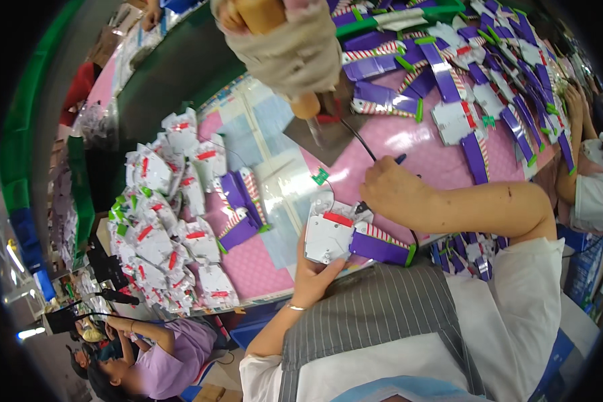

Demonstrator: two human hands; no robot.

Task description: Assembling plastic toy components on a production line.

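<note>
Left hand (313,275) grips toy part (329,236) | right hand (390,189) pinches tool (382,159)

L hand (313,271) grips toy part (329,236); R hand (392,189) maybe soldering.

Pink worktable (415,151) (plastic-covered), heaped with white toy parts (161,221) and purple striped pieces (449,74).

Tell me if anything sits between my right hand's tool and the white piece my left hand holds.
Nothing visible does. The right hand brings the tool right over the white piece, which the left hand holds at the table edge. The exact tip contact is hidden.
</note>
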